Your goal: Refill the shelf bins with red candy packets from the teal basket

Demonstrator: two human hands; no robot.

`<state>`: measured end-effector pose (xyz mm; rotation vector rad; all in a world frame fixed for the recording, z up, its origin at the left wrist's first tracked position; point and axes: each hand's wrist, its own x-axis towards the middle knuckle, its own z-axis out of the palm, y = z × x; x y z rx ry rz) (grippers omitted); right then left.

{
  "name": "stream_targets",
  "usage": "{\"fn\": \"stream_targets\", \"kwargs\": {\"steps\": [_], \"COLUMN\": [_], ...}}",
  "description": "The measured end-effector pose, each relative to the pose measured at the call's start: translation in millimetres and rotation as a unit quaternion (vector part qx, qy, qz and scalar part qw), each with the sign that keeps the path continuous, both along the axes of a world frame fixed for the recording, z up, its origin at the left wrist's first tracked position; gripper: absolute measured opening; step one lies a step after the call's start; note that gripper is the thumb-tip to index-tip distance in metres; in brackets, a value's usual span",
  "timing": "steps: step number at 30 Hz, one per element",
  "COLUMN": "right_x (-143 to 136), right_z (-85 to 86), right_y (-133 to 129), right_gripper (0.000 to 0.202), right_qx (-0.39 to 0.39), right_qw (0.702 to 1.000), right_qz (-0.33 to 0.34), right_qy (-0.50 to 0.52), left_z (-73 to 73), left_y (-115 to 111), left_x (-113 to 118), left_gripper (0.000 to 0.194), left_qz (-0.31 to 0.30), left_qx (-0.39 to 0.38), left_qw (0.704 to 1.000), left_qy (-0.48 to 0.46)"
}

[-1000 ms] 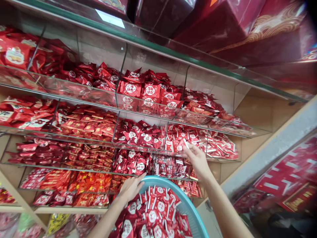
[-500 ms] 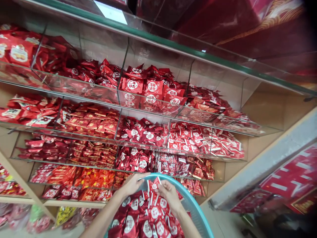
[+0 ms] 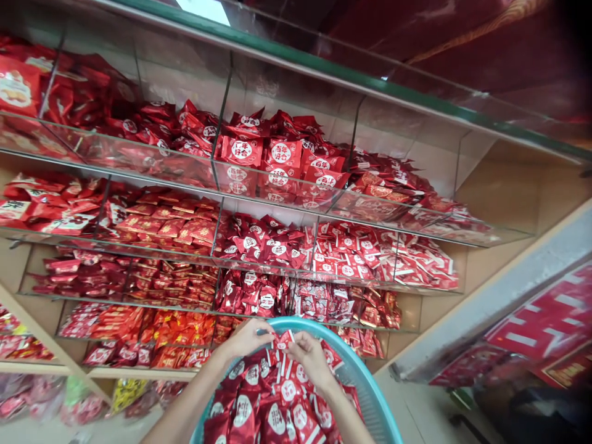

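Observation:
A small red-and-white candy packet [image 3: 283,340] is held up over the far side of a teal plastic basket [image 3: 377,394]. My right hand [image 3: 309,356] pinches its right side between thumb and fingers. On the other side, my left hand [image 3: 252,338] has its fingertips closed at the packet's left edge. Below both hands, the basket is heaped with red packets [image 3: 277,419] bearing white oval labels and printed characters. My forearms cover part of the heap and the basket's left rim.
Glass-fronted shelves [image 3: 152,243] rise ahead, their dividers separating piles of red packets [image 3: 280,151]. Bagged goods [image 3: 127,394] lie under the lowest wooden ledge. At right, a grey pillar edge [image 3: 444,333] stands beside red printed packaging [image 3: 546,314].
My left hand has come right from the basket rim to the packet, its fingers closing at the edge. The packet in my right hand has shifted slightly left. The view has tilted a little.

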<state>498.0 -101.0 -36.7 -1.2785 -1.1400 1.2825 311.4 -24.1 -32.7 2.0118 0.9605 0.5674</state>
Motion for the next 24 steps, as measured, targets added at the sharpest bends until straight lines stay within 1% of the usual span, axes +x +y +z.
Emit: {"fn": "stream_targets", "kwargs": {"steps": [4, 7, 10, 12, 15, 21, 24], "right_x": [-2.5, -4.3, -4.9, -4.0, -1.7, -5.7, -5.1], "right_z": [9.4, 17.6, 20.6, 20.5, 19.5, 15.4, 18.7], "right_y": [2.0, 4.1, 4.8, 3.7, 1.1, -1.9, -2.7], "right_gripper": [0.036, 0.036, 0.039, 0.040, 0.040, 0.035, 0.035], "right_qx": [-0.005, 0.033, 0.082, 0.097, 0.099, 0.081, 0.067], "right_qw": [0.999, 0.992, 0.974, 0.967, 0.967, 0.984, 0.989], "right_qz": [0.019, 0.028, 0.001, -0.020, -0.033, -0.027, -0.029], "right_qy": [-0.034, -0.122, -0.211, -0.236, -0.232, -0.156, -0.127], "left_z": [-1.6, -1.6, -2.1, -2.8, -3.5, -3.6, -2.9], "left_y": [1.3, 0.9, 0.7, 0.8, 1.2, 2.5, 1.9], "left_x": [-1.2, -1.7, -1.4, -1.0, -0.6, 0.3, 0.7], "left_gripper": [0.034, 0.036, 0.036, 0.036, 0.036, 0.042, 0.043], "left_qz": [-0.003, 0.004, 0.005, 0.002, 0.000, -0.011, -0.001], "left_qx": [0.007, 0.008, 0.008, 0.004, 0.002, -0.008, -0.015], "left_qw": [1.000, 1.000, 1.000, 1.000, 1.000, 1.000, 1.000], "left_qy": [0.016, 0.029, 0.029, 0.023, 0.017, 0.004, 0.009]}}
